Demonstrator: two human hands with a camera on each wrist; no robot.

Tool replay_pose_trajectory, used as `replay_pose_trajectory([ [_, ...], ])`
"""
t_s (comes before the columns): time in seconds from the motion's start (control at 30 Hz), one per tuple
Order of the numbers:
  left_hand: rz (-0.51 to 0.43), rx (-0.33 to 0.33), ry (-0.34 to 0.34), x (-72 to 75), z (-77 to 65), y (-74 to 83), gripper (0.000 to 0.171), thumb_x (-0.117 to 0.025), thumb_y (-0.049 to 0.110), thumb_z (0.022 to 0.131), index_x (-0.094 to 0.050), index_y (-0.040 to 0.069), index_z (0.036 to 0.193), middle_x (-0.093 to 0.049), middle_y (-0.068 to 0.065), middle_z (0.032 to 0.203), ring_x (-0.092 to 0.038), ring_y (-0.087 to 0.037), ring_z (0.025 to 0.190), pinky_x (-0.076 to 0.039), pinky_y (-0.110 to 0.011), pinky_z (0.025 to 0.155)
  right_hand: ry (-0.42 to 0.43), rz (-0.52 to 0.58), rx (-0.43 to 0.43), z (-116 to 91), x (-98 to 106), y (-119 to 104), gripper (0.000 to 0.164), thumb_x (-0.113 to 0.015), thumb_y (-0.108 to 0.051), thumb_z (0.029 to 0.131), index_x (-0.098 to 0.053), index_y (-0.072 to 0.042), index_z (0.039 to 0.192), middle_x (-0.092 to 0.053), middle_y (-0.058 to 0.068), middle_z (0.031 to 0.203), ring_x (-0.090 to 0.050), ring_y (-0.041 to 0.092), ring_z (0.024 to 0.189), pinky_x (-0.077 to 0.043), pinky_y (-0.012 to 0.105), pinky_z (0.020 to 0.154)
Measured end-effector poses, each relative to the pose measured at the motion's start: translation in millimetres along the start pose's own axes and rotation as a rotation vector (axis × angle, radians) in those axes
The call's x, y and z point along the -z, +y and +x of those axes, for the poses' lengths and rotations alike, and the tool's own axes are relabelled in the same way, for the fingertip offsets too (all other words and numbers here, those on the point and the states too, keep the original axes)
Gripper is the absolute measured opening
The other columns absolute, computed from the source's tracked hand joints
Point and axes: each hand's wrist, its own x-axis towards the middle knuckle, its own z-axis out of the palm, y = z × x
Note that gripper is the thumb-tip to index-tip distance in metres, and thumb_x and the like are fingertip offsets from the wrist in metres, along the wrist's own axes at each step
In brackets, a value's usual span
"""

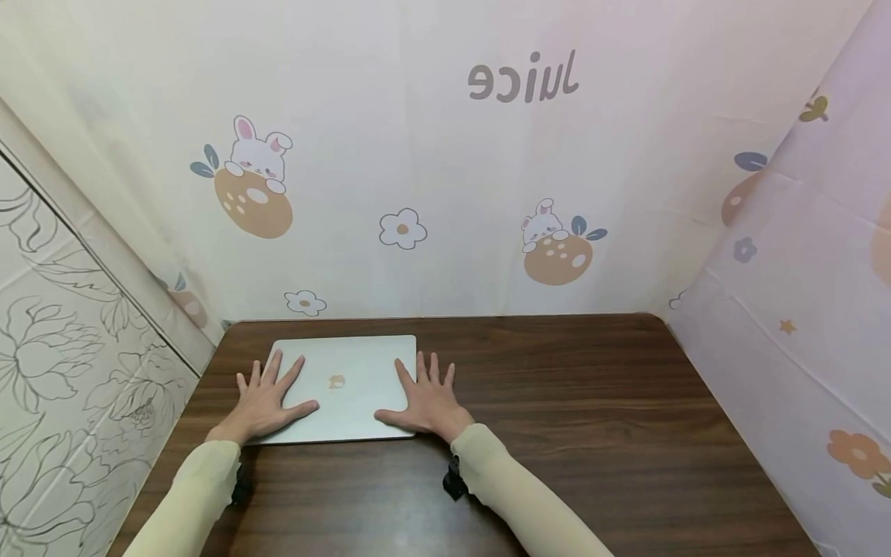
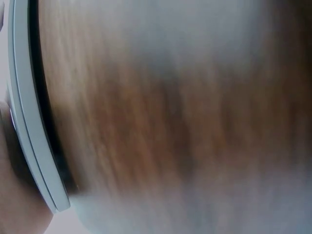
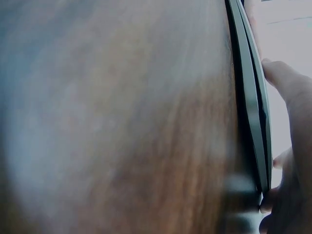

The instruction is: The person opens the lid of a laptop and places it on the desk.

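1. Head view: a closed silver laptop (image 1: 358, 398) lies on the far left part of the brown worktop (image 1: 592, 433). The left hand (image 1: 263, 404) rests spread at its left side, thumb on the lid; the right hand (image 1: 426, 402) is likewise spread over the right edge, thumb on the lid, some fingertips beyond it. A patterned curtain (image 1: 445, 170) hangs behind.
2. Left wrist view: the laptop's edge runs down the left, the left hand partly visible beside it; the worktop is blurred.
3. Right wrist view: the right hand's thumb touches the lid near the laptop's edge; other fingers show at the lower right.
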Motion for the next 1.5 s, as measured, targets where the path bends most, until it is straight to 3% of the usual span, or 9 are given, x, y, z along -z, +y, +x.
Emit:
replay_pose_trajectory([
  [0.93, 0.02, -0.011, 0.013, -6.8, 1.0, 22.9, 0.102, -0.06, 0.074, 0.087, -0.027, 0.016, 0.164, -0.003, -0.033, 0.169, -0.002, -0.072, 0.145, 0.003, -0.087, 0.108, 0.011, 0.003, -0.014, -12.1, 2.4, 13.1, 0.111, -0.042, -0.092, 0.081, -0.012, -0.028, 0.167, -0.005, 0.024, 0.171, -0.001, 0.05, 0.157, -0.003, 0.076, 0.119],
  [1.5, -0.021, -0.036, 0.007, -9.9, -0.4, 37.4, 0.106, -0.063, 0.073, 0.085, -0.026, 0.015, 0.165, -0.002, -0.032, 0.169, -0.003, -0.07, 0.146, 0.004, -0.085, 0.11, -0.002, 0.032, -0.014, -20.7, 8.4, 25.2, 0.112, -0.045, -0.091, 0.082, -0.011, -0.028, 0.167, -0.003, 0.026, 0.171, 0.002, 0.049, 0.157, -0.002, 0.076, 0.119],
])
